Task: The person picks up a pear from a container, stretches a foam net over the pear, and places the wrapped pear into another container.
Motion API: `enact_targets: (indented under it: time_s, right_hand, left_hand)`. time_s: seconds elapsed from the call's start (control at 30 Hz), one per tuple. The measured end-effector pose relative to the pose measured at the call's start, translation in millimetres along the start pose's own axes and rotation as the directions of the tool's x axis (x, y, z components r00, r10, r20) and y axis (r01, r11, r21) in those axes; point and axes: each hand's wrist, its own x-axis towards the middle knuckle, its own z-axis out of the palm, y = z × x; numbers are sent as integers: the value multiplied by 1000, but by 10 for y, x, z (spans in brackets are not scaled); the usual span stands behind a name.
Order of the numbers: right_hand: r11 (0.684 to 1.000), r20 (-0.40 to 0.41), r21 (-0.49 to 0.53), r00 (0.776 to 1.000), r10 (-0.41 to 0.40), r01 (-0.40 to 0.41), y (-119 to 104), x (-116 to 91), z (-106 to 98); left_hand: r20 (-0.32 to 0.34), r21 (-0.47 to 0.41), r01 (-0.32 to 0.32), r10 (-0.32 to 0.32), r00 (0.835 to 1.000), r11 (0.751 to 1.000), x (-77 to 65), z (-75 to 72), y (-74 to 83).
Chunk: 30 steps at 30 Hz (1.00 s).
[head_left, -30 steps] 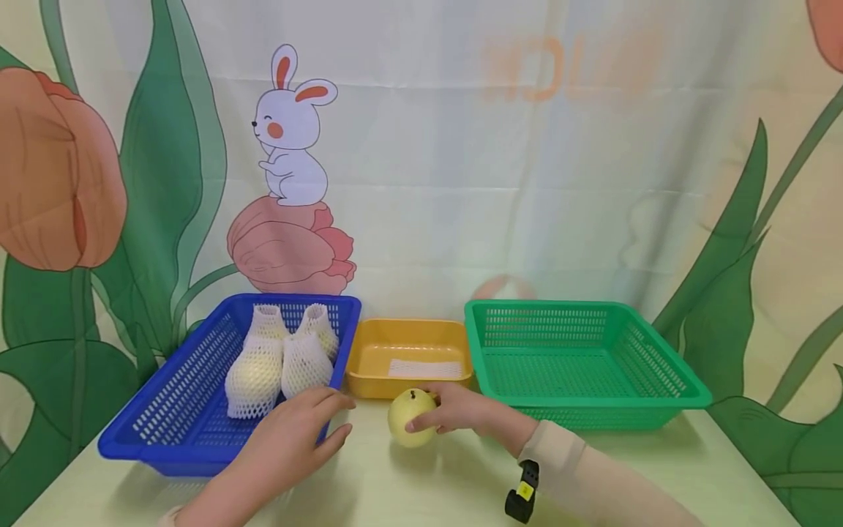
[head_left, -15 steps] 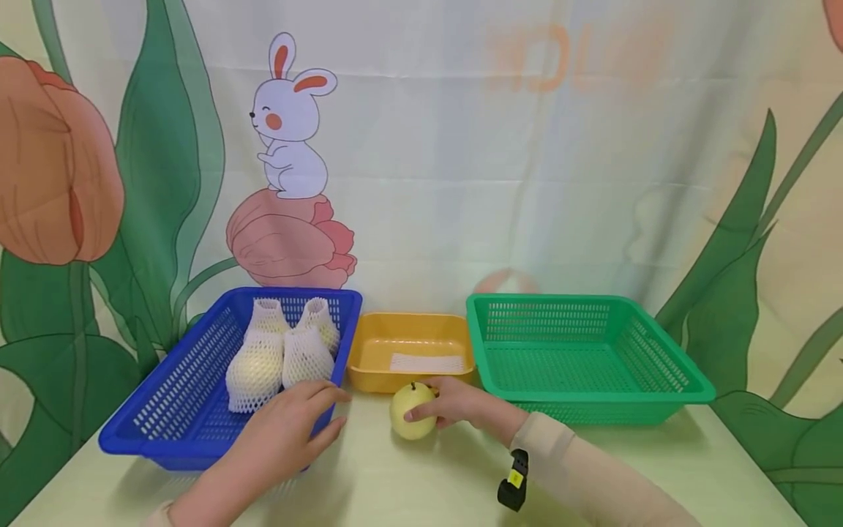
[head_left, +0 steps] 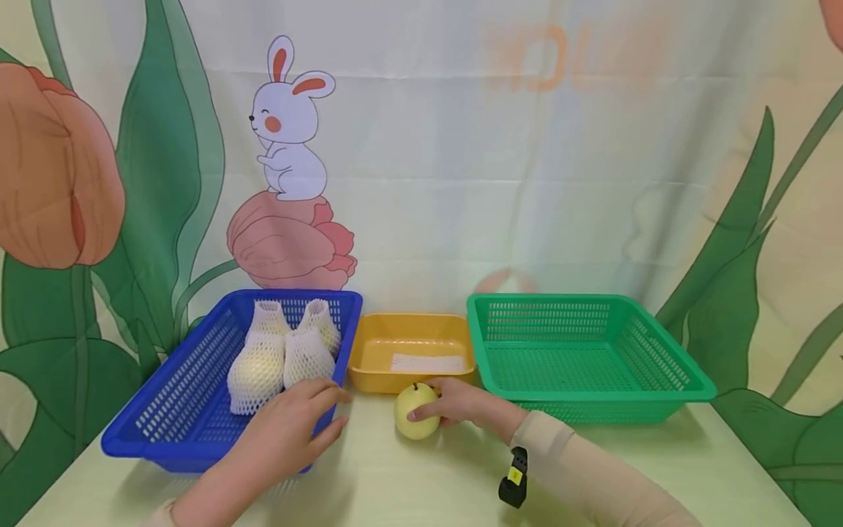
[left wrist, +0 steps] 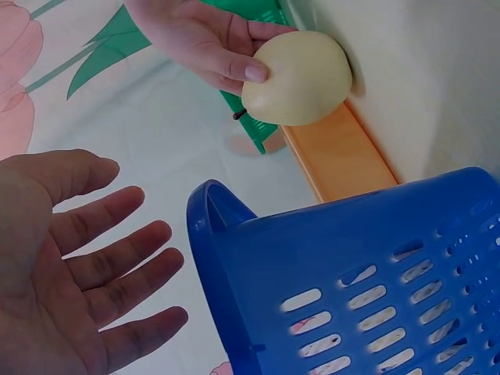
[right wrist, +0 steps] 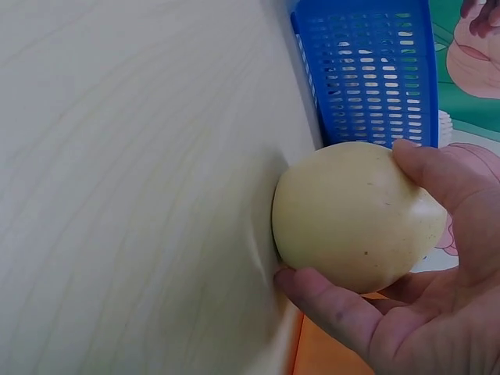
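A pale yellow-green pear (head_left: 415,416) with a dark stem stands on the table in front of the yellow tray. My right hand (head_left: 464,402) grips it from the right, the thumb on its near side and fingers round the back, as the right wrist view of the pear (right wrist: 351,215) also shows. My left hand (head_left: 290,424) hovers over the near right rim of the blue basket (head_left: 125,443); its fingers are spread and hold nothing in the left wrist view. Inside that basket sit several pears in white foam nets (head_left: 255,373).
Between the baskets sits the yellow tray (head_left: 378,380), with a flat white foam net (head_left: 428,363) in it. A green basket (head_left: 593,397) stands on the right. Behind everything hangs a printed curtain (head_left: 421,183). The table (head_left: 388,490) is pale wood.
The view has tilted slightly. My left hand has drawn back a little to the left, and the pear has shifted slightly right in my right hand's grip over the last half second.
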Motion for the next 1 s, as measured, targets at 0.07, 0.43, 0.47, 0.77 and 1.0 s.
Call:
enact_targets:
  time_s: [0.07, 0.43, 0.47, 0.77, 1.0]
  right_hand:
    - [1000, 0, -5, 1000, -6, 6, 1, 0, 5]
    - [987, -26, -132, 995, -94, 90, 36, -5, 25]
    - [981, -32, -156, 992, -120, 113, 43, -19, 20]
    - [915, -104, -297, 943, -317, 275, 33, -441, -53]
    - [856, -141, -342, 880, -454, 387, 23, -750, -92]
  left_hand:
    - [6, 1, 0, 0, 1000, 1000, -7, 7, -7]
    - [14, 4, -57, 57, 998, 998, 37, -58, -88]
    - [12, -2, -66, 66, 998, 998, 49, -72, -94]
    - [127, -52, -21, 28, 992, 998, 251, -228, -65]
    - [216, -92, 41, -20, 976, 995, 502, -325, -8]
